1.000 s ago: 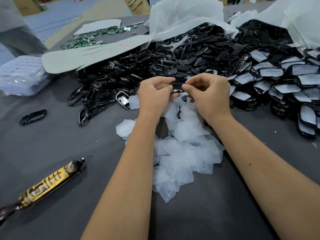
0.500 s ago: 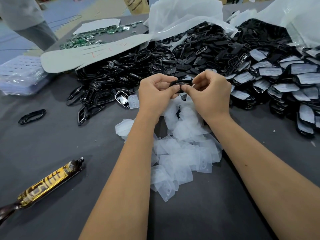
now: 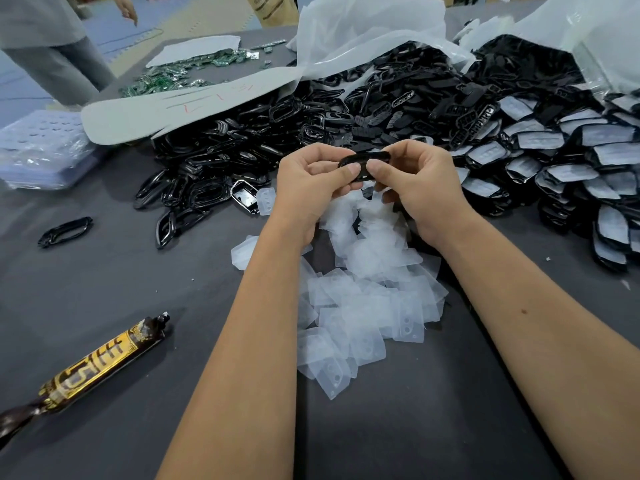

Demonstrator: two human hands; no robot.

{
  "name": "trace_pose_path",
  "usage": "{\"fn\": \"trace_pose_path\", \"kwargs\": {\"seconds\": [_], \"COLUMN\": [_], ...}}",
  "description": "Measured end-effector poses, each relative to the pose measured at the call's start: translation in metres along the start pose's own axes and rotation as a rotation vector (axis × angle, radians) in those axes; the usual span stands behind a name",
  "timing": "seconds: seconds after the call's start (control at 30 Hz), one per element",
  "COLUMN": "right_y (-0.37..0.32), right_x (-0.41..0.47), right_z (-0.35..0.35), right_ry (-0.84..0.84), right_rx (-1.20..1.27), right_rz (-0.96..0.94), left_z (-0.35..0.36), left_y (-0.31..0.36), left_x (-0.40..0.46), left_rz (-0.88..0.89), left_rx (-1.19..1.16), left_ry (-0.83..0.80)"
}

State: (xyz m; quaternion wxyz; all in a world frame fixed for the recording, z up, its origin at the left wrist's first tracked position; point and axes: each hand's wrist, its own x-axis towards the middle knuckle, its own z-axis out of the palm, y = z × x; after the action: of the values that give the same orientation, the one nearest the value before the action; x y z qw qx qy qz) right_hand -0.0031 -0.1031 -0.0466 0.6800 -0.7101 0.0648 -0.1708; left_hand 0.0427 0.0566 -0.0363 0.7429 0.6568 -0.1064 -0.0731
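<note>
Since the earlier frame the black shell [image 3: 367, 158] has been raised slightly and the thumbs brought together over its near edge; it is held in the air above the pile of translucent pads [image 3: 374, 306], just in front of the heap of black shells [image 3: 221, 168] on the worktop [image 3: 104, 289]. Its left end is pinched by the curled fingers and thumb of the left hand [image 3: 308, 183], its right end by those of the right hand [image 3: 420, 181]. The press-fit is judged best done with even thumb pressure along the rim, the shell kept level; whether a pad is already seated cannot be told.
</note>
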Motion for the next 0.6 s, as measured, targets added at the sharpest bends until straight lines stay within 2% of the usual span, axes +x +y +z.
{"fn": "trace_pose_path", "kwargs": {"seconds": [0.1,0.4,0.6], "right_y": [-0.0014,-0.0020,0.0059], "right_x": [0.0004,-0.0001,-0.0004], "right_z": [-0.0013,-0.0045,0.0019], "right_ry": [-0.053,0.010,0.082], "right_rx": [0.035,0.165,0.000], "right_rz": [0.029,0.013,-0.086], "left_z": [0.0004,0.0032,0.0073], "left_y": [-0.0005,-0.0007,-0.0040], "left_x": [0.0003,0.0020,0.0009], "left_rz": [-0.027,-0.182,-0.082], "left_rx": [-0.007,-0.195,-0.023], "left_ry": [0.011,-0.036,0.034]}}
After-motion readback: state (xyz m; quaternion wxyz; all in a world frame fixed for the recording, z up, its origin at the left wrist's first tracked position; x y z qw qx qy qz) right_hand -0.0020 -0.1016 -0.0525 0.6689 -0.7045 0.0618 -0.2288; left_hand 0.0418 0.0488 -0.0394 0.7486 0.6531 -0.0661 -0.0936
